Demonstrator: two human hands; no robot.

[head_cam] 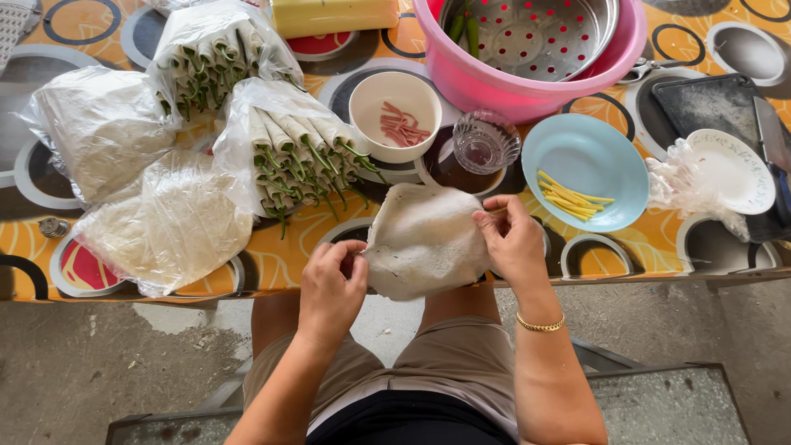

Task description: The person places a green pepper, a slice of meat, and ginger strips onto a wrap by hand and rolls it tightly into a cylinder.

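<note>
A thin, pale rice-paper wrapper hangs over the near edge of the table, stretched between both hands. The left hand pinches the wrapper's lower left corner between thumb and fingers, just below the table's near edge. The right hand grips the wrapper's upper right edge with thumb and forefinger closed on it, the hand lying over the table's edge; a gold bracelet circles that wrist. So the wrapper lies between the two hands, to the right of the left one and to the left of the right one, touching both.

Just behind the wrapper, nearer the table's middle, stands a white bowl with pink strips in it, and beside it a small clear glass dish. To the right of the right hand sits a light blue plate holding yellow strips. Left of the white bowl lie two clear bags of finished rolls with green stems, and further left, bags of stacked wrappers. At the far edge stands a pink basin with a perforated metal steamer tray inside.
</note>
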